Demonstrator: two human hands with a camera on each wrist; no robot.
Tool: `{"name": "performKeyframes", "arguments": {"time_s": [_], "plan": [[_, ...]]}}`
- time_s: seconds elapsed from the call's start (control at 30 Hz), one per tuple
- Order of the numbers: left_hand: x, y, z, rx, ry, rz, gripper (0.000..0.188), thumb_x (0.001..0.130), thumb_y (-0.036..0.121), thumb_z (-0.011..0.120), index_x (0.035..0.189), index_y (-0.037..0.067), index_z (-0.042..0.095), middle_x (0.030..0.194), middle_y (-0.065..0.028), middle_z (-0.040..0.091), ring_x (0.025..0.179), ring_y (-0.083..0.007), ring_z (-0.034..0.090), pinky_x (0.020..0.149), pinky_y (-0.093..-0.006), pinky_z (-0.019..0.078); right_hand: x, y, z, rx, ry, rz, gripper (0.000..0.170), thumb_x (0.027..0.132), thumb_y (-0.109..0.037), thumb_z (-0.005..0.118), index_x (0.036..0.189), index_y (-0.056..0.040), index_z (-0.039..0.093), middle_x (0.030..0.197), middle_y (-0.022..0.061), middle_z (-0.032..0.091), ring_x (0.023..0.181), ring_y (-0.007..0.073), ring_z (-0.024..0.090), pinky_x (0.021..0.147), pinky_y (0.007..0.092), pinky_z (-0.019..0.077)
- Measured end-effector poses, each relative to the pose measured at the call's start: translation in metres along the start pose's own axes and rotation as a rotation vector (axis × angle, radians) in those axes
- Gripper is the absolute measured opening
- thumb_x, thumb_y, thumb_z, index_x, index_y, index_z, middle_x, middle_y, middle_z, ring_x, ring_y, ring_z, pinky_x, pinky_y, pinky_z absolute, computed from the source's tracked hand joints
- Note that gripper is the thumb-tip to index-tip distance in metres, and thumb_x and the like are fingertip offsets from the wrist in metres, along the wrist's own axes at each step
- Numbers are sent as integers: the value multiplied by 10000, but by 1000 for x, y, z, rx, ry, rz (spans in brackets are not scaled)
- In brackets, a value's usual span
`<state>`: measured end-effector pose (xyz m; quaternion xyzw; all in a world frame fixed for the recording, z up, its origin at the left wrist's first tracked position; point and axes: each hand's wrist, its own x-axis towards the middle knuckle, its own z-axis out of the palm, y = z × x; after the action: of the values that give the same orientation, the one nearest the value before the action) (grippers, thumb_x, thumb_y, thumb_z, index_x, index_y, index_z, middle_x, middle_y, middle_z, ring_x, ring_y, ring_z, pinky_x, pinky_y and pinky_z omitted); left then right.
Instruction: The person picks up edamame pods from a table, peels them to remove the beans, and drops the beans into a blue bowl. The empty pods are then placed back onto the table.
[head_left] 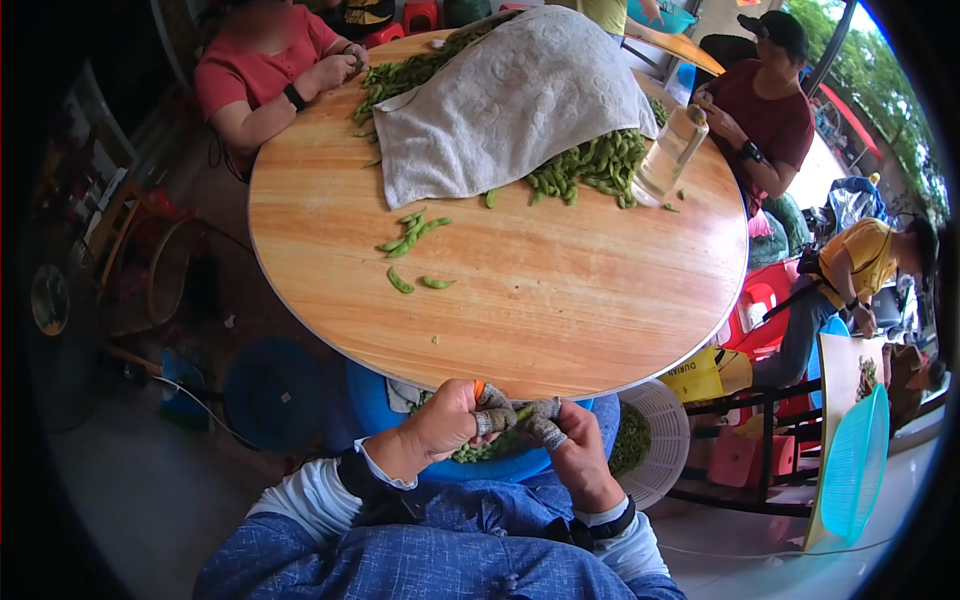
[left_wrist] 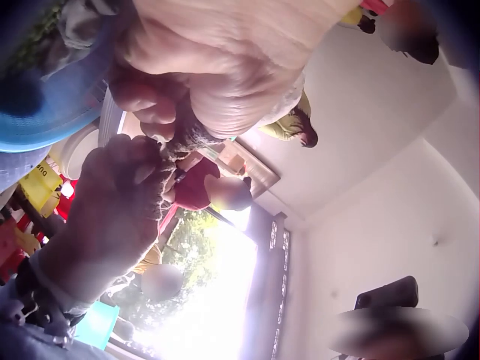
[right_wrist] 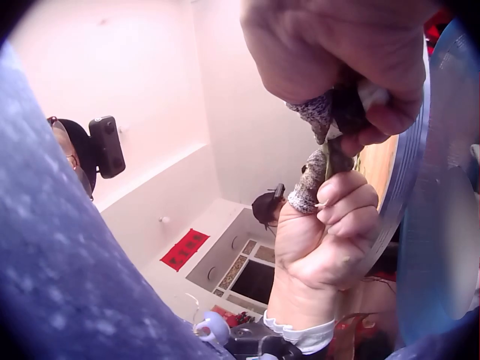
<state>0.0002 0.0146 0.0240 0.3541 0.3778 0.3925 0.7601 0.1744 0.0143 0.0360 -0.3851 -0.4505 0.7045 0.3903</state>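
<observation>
Close to the table's near edge, my left hand (head_left: 440, 430) and right hand (head_left: 582, 455) meet and pinch a green bean pod (head_left: 523, 413) between the fingertips. Grey knitted covers (head_left: 493, 410) wrap some thumbs and fingers on both hands. In the right wrist view the pod (right_wrist: 328, 160) shows as a green sliver, partly hidden by the fingers. The left wrist view has both hands close together, with the pod hidden. Under the hands stands a blue tub (head_left: 515, 468) holding green beans (head_left: 475, 452).
On the round wooden table (head_left: 560, 290) lie several loose pods (head_left: 410, 235). A grey towel (head_left: 500, 110) covers a big pod heap (head_left: 590, 170), beside a clear bottle (head_left: 670, 155). A white basket (head_left: 682, 440) stands right of the tub. Other people sit around.
</observation>
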Motion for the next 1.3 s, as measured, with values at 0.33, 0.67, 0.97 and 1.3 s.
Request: {"name": "performKeyframes", "arguments": {"time_s": [0.33, 0.67, 0.97, 1.3], "plan": [[-10, -1, 11, 1483, 140, 654, 393, 545, 34, 552, 928, -53, 523, 939, -200, 551, 809, -338, 555, 709, -362, 456, 2, -1, 6, 60, 41, -35, 136, 804, -128, 544, 857, -4, 564, 759, 8, 578, 661, 70, 498, 599, 198, 384], [-5, -8, 7, 522, 60, 368, 202, 713, 59, 593, 902, -4, 562, 861, -127, 584, 767, -253, 581, 682, -277, 446, -3, 19, -5, -10, -74, -176, 205, 806, -45, 534, 995, 35, 525, 922, 32, 576, 839, 91, 518, 748, 227, 416], [-15, -2, -6, 1059, 43, 447, 133, 596, 54, 610, 701, 3, 545, 598, -127, 510, 583, -290, 533, 526, -344, 412, -4, 24, -10, -153, -139, -20, 216, 796, -69, 564, 984, 35, 537, 919, 38, 587, 828, 95, 527, 755, 234, 415], [-13, -11, -10, 1103, 0, 505, 187, 647, 94, 649, 805, 13, 589, 711, -143, 583, 638, -291, 569, 587, -326, 440, 0, 28, -13, -118, -224, -12, 158, 809, -7, 497, 953, 45, 536, 889, 27, 576, 807, 74, 498, 725, 213, 407]]}}
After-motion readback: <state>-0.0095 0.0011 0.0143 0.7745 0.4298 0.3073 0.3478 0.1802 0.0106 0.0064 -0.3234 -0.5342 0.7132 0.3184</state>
